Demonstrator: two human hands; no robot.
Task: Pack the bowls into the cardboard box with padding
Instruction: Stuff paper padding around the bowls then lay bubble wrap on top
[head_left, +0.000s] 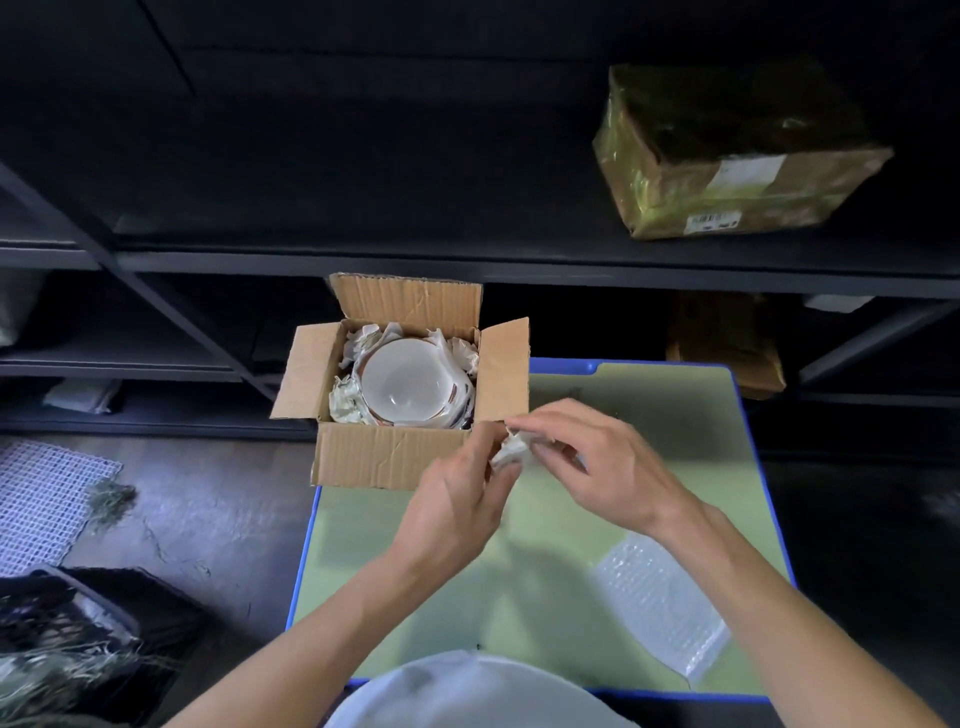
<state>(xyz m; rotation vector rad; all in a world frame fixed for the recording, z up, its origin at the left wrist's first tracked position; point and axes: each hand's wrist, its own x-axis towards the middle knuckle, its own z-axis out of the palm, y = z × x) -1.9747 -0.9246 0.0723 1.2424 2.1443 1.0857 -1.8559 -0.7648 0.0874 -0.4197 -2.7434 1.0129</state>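
– Two things left of the cardboard box (395, 457): a white mesh mat (47, 493) on the floor, and nearer the camera a dark crate (78, 608) with straw. Neither is part of the task.
– Box itself?
– Flaps up, sitting on the far left corner of the green table top (415, 571). Bowls (402, 382) are inside, white with a gold rim. More than one rim shows, so it's a nested stack, count unclear. Crumpled paper (345, 400) is wedged along the box's left side and in its far corners.
– Hands?
– Just in front of the box's near right corner. Left hand (457, 499) has its fingers curled up around a paper wad (511, 447). Right hand (592, 457) pinches the same wad from the other side. Both are clamped on it, looks like scrunching. Slight blur, so finger detail is rough.
– Right of the box?
– Bubble wrap (660, 608), a sheet lying flat on the table top, well to the right and nearer the camera, untouched. Further right and behind the box, a parcel (727, 156) wrapped in film on a dark shelf (467, 260).
– Progress?
– Late, I'd say. Bowls are in and most side gaps are stuffed. Left to do: this wad goes in, likely at the near right, where there's dark space beside the bowls. Then probably bubble wrap on top and flaps shut. None of that is done yet.
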